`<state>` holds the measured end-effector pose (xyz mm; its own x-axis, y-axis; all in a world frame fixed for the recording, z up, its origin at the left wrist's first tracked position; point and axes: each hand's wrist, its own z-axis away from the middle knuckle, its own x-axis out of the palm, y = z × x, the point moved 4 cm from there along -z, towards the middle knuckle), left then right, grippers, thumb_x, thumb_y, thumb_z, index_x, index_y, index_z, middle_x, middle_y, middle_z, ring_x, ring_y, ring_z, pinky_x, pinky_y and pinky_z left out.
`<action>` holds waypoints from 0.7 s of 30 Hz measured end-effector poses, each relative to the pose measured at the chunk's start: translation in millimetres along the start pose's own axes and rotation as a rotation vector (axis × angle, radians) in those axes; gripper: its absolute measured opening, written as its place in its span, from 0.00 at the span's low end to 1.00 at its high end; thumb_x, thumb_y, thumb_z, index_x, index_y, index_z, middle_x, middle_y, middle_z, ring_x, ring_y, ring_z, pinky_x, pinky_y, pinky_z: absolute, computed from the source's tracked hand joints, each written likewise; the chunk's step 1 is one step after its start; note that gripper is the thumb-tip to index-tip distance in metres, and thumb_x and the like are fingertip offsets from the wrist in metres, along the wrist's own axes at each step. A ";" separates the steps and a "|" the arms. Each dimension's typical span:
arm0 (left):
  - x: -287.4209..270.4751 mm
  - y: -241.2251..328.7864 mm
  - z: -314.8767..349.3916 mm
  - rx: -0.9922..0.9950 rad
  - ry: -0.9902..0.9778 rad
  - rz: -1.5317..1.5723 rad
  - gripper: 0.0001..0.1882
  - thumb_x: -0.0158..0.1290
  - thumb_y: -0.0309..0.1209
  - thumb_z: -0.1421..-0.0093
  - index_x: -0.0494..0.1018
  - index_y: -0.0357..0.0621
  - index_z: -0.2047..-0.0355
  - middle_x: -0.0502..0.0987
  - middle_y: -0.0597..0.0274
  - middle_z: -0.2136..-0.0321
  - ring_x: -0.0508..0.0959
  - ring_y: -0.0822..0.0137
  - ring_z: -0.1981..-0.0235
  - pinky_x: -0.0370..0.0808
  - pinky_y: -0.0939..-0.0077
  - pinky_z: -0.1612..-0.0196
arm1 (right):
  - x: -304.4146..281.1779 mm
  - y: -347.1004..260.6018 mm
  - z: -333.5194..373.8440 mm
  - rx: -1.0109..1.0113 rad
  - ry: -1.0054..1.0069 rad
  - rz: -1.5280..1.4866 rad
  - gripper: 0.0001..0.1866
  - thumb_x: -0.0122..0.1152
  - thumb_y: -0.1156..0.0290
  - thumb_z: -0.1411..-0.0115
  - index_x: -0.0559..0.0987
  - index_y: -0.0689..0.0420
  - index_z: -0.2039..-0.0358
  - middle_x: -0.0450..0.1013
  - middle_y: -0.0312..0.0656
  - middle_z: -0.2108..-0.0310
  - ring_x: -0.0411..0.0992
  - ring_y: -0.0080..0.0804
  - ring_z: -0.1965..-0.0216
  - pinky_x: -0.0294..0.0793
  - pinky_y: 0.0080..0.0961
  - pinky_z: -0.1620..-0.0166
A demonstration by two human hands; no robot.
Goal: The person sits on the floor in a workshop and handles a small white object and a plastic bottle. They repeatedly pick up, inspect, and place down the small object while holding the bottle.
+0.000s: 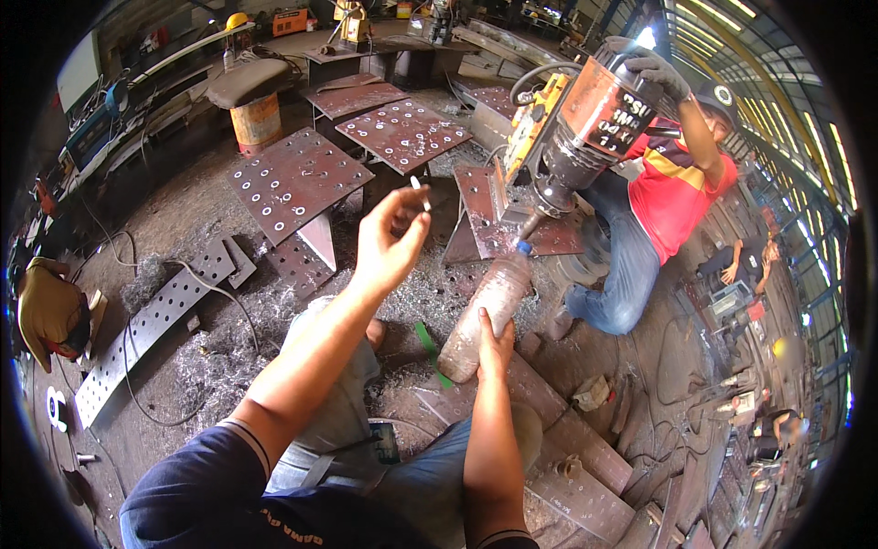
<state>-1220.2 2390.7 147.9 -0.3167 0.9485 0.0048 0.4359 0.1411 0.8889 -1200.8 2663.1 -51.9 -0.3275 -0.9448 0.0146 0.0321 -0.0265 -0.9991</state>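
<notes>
My right hand [497, 346] is wrapped round the lower part of a large, cloudy plastic bottle [489, 306]. The bottle tilts up and away, its blue cap [524, 247] close to the cutter of an orange and black magnetic drill [594, 114]. Whether cap and cutter touch, I cannot tell. The drill stands on a reddish-brown steel plate [560, 236]. Raised to the left, my left hand [393, 240] pinches a short white stick [420, 193], chalk or a cigarette. A co-worker in a red shirt [677, 192] rests a gloved hand [657, 69] on the drill.
Drilled steel plates [297, 183] lie on supports beyond my left hand. A long perforated strip [151, 325] and a cable [215, 288] lie at left among metal shavings. Flat steel pieces [576, 499] sit near my right knee. Other people work at far right.
</notes>
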 end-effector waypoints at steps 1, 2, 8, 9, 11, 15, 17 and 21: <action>-4.0 21.6 -5.1 0.105 0.018 0.007 0.18 0.57 0.25 0.36 0.78 0.39 0.46 0.83 0.64 0.61 0.77 0.78 0.64 0.76 0.78 0.57 | 2.9 1.1 -0.2 -0.016 -0.023 0.008 0.33 0.72 0.58 0.38 0.71 0.63 0.40 0.75 0.48 0.45 0.73 0.37 0.45 0.71 0.34 0.42; -4.9 41.8 -9.2 0.206 0.034 0.023 0.18 0.57 0.25 0.36 0.78 0.39 0.46 0.83 0.65 0.60 0.77 0.78 0.63 0.75 0.78 0.56 | 0.2 5.4 -2.1 -0.035 -0.040 0.024 0.31 0.72 0.58 0.37 0.72 0.62 0.40 0.75 0.46 0.46 0.74 0.36 0.46 0.72 0.34 0.43; -20.9 130.9 -28.9 0.544 0.184 0.173 0.18 0.60 0.22 0.37 0.78 0.37 0.45 0.83 0.61 0.55 0.78 0.77 0.60 0.74 0.80 0.54 | 5.2 -0.4 1.0 -0.072 0.020 0.103 0.27 0.72 0.60 0.40 0.77 0.65 0.46 0.79 0.52 0.50 0.77 0.41 0.49 0.73 0.36 0.45; -24.9 140.8 -27.9 0.560 0.195 0.247 0.19 0.60 0.21 0.37 0.77 0.36 0.45 0.83 0.58 0.54 0.79 0.76 0.59 0.75 0.79 0.53 | 6.2 -1.9 2.6 -0.081 0.029 0.115 0.27 0.71 0.60 0.39 0.77 0.65 0.47 0.79 0.52 0.51 0.78 0.41 0.49 0.73 0.36 0.45; -33.8 159.0 -25.3 0.649 0.245 0.385 0.19 0.59 0.19 0.36 0.74 0.30 0.45 0.82 0.51 0.51 0.81 0.71 0.53 0.76 0.76 0.49 | 7.7 5.8 -2.1 -0.108 -0.005 0.113 0.28 0.71 0.59 0.39 0.77 0.65 0.46 0.80 0.52 0.51 0.78 0.42 0.50 0.74 0.37 0.45; -41.9 147.7 0.5 0.669 0.321 0.488 0.18 0.58 0.20 0.35 0.73 0.28 0.45 0.81 0.49 0.50 0.83 0.63 0.52 0.79 0.71 0.46 | -5.9 34.6 -14.5 -0.092 0.014 0.267 0.25 0.71 0.61 0.38 0.76 0.64 0.47 0.79 0.47 0.52 0.77 0.35 0.52 0.75 0.32 0.48; -50.3 140.2 3.7 0.582 0.376 0.388 0.21 0.54 0.27 0.33 0.72 0.27 0.43 0.80 0.40 0.49 0.83 0.54 0.53 0.77 0.64 0.46 | 4.1 37.9 -9.5 -0.059 -0.006 0.265 0.23 0.71 0.63 0.37 0.76 0.63 0.48 0.79 0.44 0.54 0.77 0.31 0.54 0.76 0.30 0.50; -55.0 143.1 3.7 0.650 0.394 0.457 0.22 0.55 0.31 0.33 0.71 0.28 0.43 0.80 0.42 0.51 0.83 0.53 0.53 0.80 0.61 0.48 | 3.9 41.2 -14.6 -0.055 -0.020 0.300 0.22 0.71 0.64 0.37 0.77 0.63 0.48 0.80 0.42 0.54 0.77 0.29 0.55 0.76 0.29 0.51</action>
<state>-1137.3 2359.8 273.1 -0.2094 0.8019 0.5595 0.9452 0.0194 0.3259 -1214.5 2663.1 -93.6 -0.2929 -0.9138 -0.2815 0.0728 0.2722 -0.9595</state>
